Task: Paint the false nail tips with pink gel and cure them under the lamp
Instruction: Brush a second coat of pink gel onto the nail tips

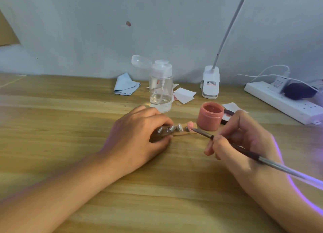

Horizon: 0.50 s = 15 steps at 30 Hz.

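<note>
Head view: at the centre of the frame the left hand (pixel 139 133) has its fingers curled over the near end of a tan holder strip (pixel 182 133), pinning it to the wooden table (pixel 70 128). The right hand (pixel 244 142) pinches a brush (pixel 244 150) like a pen, its bristles touching the rightmost false nail tip (pixel 190 124), the only one showing pink. The clear tips (pixel 170 128) beside it look unpainted. The open jar of pink gel (pixel 209 117) stands just right of the brush head, so a wide stroke or a return dip could probably knock it or drag gel over the rim. A heavy load on the bristles might flood the tip's edges or smear onto the neighbouring clear tip, and if the left hand's grip loosens the strip could slide under the brush. A violet glow falls along the right edge of the frame, so stray curing light may thicken wet gel early. The left fingers hide the strip's far end, so the count of tips is unclear. The lamp (pixel 210 82) at upper right shows only its clip and stem, its head cut off at the top edge. The bristles are too blurred to judge their load.
</note>
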Motion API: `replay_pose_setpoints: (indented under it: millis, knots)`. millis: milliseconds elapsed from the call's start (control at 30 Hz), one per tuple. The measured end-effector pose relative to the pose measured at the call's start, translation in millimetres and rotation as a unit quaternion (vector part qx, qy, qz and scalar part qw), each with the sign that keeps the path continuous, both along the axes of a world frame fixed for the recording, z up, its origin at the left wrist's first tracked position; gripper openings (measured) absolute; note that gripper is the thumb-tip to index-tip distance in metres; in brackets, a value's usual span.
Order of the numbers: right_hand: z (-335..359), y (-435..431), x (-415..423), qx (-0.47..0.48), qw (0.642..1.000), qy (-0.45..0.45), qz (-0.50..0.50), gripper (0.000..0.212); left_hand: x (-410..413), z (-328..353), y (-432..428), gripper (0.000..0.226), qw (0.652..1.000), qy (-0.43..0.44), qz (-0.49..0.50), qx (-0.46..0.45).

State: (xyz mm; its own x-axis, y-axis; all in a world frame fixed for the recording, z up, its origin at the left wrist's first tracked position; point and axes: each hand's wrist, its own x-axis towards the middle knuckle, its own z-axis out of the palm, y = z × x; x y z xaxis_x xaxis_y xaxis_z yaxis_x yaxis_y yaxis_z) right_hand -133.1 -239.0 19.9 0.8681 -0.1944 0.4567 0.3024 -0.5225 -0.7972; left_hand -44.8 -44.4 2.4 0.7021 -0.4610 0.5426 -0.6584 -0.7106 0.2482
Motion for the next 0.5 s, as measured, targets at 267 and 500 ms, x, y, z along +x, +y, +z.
replay_pose_setpoints:
  millis: [267, 500]
  knots:
    - [-3.6, -4.7, 1.3, -0.006, 1.000, -0.010, 0.011, 0.010, 0.0, 0.5, -0.4, 0.020, 1.000, 0.001, 0.000, 0.003]
    - [-4.5, -3.8, 1.8, -0.016, 1.000, -0.021, -0.007, 0.009, 0.0, 0.3, 0.5, 0.019, 1.000, 0.002, 0.000, 0.004]
